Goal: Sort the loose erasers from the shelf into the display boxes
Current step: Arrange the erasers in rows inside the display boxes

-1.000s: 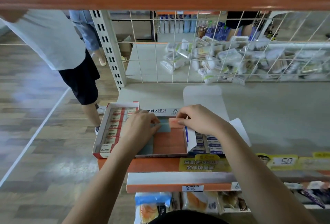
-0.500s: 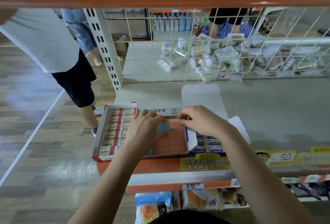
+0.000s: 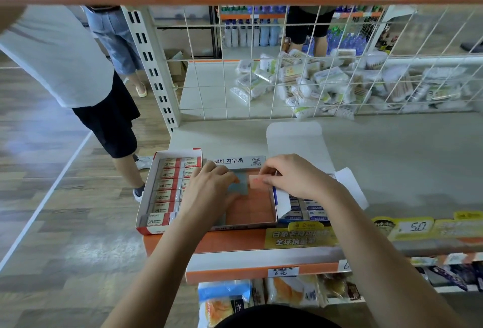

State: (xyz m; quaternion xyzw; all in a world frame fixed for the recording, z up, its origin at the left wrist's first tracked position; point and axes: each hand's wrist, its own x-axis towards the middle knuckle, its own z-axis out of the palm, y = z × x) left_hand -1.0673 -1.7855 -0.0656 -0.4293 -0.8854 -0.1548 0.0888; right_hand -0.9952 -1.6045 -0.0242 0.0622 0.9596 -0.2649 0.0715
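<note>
Right hand (image 3: 292, 178) is pinching an orange eraser (image 3: 257, 180) over the middle display box (image 3: 251, 219) on the shelf (image 3: 392, 160); left hand (image 3: 209, 191) is pressing, fingers relaxed, on blue erasers (image 3: 240, 187) inside

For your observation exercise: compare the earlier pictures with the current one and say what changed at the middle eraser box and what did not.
The right hand has lifted an orange eraser, pinched, above the middle box. The left hand has slid further onto the blue eraser. The three boxes stayed put.
</note>
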